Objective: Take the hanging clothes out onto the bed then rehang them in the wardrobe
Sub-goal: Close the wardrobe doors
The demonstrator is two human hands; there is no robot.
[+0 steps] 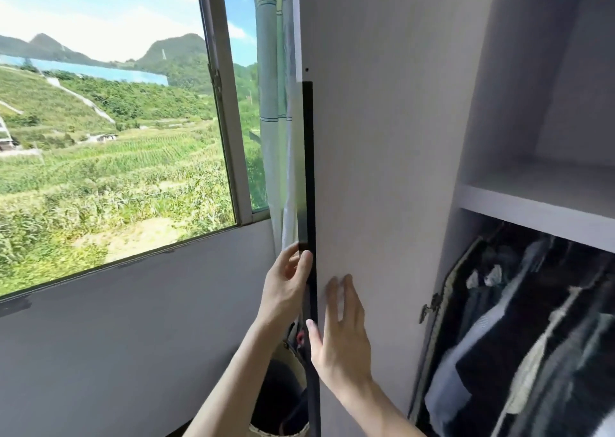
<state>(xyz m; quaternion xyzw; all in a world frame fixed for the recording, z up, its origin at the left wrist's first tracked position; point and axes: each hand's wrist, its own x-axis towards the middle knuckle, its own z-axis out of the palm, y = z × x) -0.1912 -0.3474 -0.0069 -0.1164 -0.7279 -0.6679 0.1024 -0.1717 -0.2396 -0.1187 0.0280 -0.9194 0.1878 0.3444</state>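
Black edge strip of the one open wardrobe door is grasped by the left grip. The right grip lies flat on the door, released. Blurred clothes hang inside, too blurred to count.

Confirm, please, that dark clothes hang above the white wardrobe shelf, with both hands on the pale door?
No: in the head view the dark clothes hang below the white wardrobe shelf; left hand and right hand are on the pale door.
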